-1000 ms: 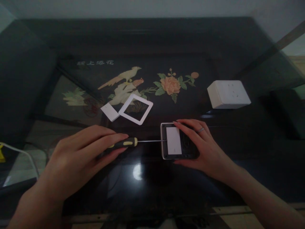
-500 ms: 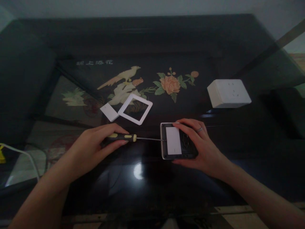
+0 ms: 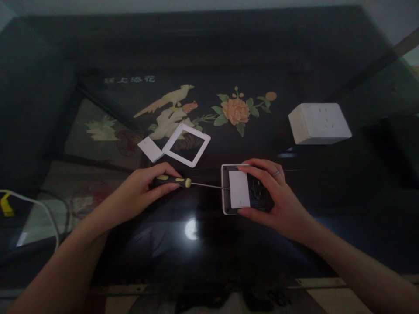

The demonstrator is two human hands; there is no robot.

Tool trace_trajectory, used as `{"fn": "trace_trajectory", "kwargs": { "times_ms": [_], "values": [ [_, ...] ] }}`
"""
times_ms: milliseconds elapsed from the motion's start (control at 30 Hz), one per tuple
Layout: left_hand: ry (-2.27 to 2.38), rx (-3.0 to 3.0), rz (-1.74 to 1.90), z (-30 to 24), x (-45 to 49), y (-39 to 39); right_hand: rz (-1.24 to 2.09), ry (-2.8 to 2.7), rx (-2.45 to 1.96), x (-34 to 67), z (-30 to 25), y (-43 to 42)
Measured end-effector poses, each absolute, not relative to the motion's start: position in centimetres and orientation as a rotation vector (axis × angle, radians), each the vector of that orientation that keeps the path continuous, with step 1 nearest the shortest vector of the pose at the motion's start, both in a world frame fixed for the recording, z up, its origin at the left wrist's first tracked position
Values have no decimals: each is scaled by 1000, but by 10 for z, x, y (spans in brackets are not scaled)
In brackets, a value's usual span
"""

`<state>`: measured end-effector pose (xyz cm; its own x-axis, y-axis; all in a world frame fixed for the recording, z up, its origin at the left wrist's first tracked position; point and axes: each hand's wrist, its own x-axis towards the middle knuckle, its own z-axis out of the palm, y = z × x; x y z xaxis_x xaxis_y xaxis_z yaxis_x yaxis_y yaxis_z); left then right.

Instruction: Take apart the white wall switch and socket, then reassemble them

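Observation:
In my left hand point(image 3: 149, 187) is a screwdriver point(image 3: 188, 182) with a black and yellow handle. Its thin metal shaft points right, and the tip meets the near-left side of a white rocker plate on a wall switch point(image 3: 225, 200). My right hand point(image 3: 273, 192) grips that square switch from the right, thumb and fingers on its opposite edges. Part of the dark switch body shows beside the white plate; the right end is hidden by my hand. A white square frame point(image 3: 201, 155) lies beyond my left hand, touching or nearly touching a loose white rectangular plate point(image 3: 150, 149).
A white socket box point(image 3: 319, 124) stands at the right on the glossy dark table point(image 3: 203, 253). The table bears a bird and flower picture point(image 3: 235, 111). A white cable point(image 3: 46, 209) with a yellow tag point(image 3: 6, 206) runs along the left edge.
The whole view has shifted slightly. My left hand and the screwdriver have moved a little to the right, and the handle is tilted slightly more. The right hand keeps its grip on the switch.

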<state>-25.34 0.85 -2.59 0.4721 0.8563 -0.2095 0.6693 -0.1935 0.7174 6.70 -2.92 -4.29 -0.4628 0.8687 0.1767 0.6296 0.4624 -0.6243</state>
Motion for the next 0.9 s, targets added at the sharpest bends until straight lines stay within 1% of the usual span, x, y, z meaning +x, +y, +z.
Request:
{"fn": "trace_trajectory", "kwargs": {
  "times_ms": [200,333,533,900],
  "values": [
    [1367,2023,250,-3,-249,-2,656,-2260,-1260,67,-43,-29],
    [1449,2177,342,8,-248,-15,638,-2258,-1251,67,-42,-29],
    [1407,2337,440,8,-248,-22,632,-2254,-1257,67,-39,-28],
    [1417,2358,472,11,-251,-22,655,-2237,-1285,67,-38,-28]
  ]
}}
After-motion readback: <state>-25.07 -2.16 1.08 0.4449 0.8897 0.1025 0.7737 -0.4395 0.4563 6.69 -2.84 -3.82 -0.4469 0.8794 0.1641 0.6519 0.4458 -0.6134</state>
